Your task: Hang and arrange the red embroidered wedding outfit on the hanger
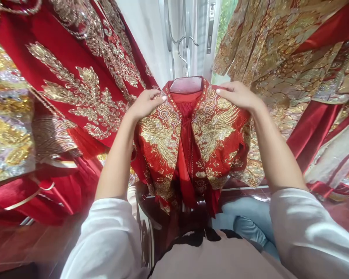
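Observation:
A red jacket [189, 147] with heavy gold and silver embroidery hangs in front of me on a pink hanger [186, 83] with a metal hook. My left hand [147, 102] grips the jacket's left shoulder, fingers curled over the cloth. My right hand [238, 95] holds the right shoulder in the same way. The jacket's front hangs open, showing red lining.
More red and gold embroidered garments hang close on the left [75, 85] and right [293, 58]. A white window frame [192, 35] is behind the hanger. A light blue bundle [244, 224] lies low on the right, above a dark red floor.

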A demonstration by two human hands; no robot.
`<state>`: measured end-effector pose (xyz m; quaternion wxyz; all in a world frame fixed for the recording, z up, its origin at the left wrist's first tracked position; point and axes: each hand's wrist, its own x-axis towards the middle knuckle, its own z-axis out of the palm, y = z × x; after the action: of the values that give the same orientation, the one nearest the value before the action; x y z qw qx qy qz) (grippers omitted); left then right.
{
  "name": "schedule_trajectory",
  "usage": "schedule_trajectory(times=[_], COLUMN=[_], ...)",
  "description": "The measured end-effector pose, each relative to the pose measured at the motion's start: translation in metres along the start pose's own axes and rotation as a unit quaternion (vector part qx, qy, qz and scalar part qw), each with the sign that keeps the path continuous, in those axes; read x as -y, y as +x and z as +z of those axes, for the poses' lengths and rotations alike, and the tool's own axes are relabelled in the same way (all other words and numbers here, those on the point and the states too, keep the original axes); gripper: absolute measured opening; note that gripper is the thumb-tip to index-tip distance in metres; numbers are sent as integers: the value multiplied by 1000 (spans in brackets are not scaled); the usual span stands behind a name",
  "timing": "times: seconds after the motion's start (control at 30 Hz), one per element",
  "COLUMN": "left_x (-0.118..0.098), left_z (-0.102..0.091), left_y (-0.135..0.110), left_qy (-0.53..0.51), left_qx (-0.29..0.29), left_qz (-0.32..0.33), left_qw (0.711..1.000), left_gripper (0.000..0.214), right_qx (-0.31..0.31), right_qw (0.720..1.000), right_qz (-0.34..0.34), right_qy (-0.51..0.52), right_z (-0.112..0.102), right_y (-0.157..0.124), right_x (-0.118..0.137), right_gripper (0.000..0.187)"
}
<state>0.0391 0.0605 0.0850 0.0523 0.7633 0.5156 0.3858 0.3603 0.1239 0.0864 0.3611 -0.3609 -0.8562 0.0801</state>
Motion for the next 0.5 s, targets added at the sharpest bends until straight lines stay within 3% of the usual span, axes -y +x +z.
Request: schedule_trajectory(times=[0.1, 0.17, 0.2, 0.23, 0.3, 0.37, 0.43, 0.5], left_x=[-5, -9, -10, -9, 0, 20, 43, 61], left_z=[25, 59, 81, 106, 155, 194, 214, 215], left_y=[-26, -60, -82, -107, -158, -205, -242, -266], left_qy=[70, 131, 162, 187, 215, 220, 212, 183], left_qx=[-133, -226, -249, -244, -203, -179, -191, -225], left_qz=[-12, -46, -76, -108, -184, -244, -271, -279], left_qw=[989, 964, 952, 946, 938, 927, 919, 915], left_gripper=[41, 54, 66, 77, 88, 76, 60, 50], right_qx=[-160, -270, -294, -291, -218, -147, -155, -177], right_qw=[982, 952, 939, 931, 938, 942, 937, 953], right_qz=[31, 74, 110, 145, 192, 230, 260, 217], right_qy=[-91, -122, -144, -165, -191, -195, -172, -118], right_z=[27, 64, 87, 114, 170, 219, 250, 259], right_y=[-26, -60, -82, -106, -158, -202, -232, -248], right_x=[17, 35, 45, 53, 59, 47, 19, -12], right_gripper=[42, 45, 48, 53, 66, 63, 53, 44])
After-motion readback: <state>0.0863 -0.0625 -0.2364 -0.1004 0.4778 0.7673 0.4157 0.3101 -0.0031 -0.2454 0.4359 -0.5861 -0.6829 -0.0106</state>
